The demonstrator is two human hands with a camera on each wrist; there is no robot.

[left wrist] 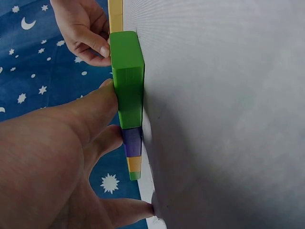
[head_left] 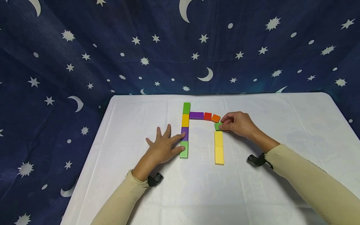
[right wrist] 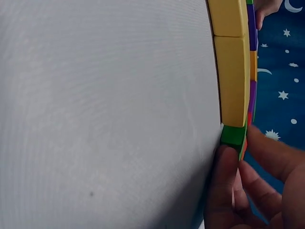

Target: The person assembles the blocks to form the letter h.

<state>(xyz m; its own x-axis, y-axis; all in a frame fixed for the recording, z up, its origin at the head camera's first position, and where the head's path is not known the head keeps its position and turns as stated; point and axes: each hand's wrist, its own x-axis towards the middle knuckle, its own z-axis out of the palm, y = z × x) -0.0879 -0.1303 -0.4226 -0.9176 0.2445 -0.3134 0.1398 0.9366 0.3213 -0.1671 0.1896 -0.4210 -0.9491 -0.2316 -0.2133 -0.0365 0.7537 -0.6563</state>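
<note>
My left hand [head_left: 161,148], fingers spread, rests its thumb on the near green block [head_left: 184,154] and its index finger on the purple block [head_left: 185,129] of a straight column. Farther up that column are a yellow block [head_left: 185,120] and another green block [head_left: 187,108]. Between thumb and fingers, my right hand [head_left: 239,125] pinches a small green block [right wrist: 233,135]. It sits at the far end of two pale yellow blocks [head_left: 218,139] laid end to end. A purple bar [head_left: 196,116], a red block [head_left: 207,116] and a tilted orange block [head_left: 216,118] run from the column toward it.
All the blocks lie on a white cloth-covered table [head_left: 112,140]. Behind and to the left hangs a dark blue curtain [head_left: 168,56] with moons and stars. A black wrist strap [head_left: 155,179] shows at the left sleeve, another strap [head_left: 257,160] at the right.
</note>
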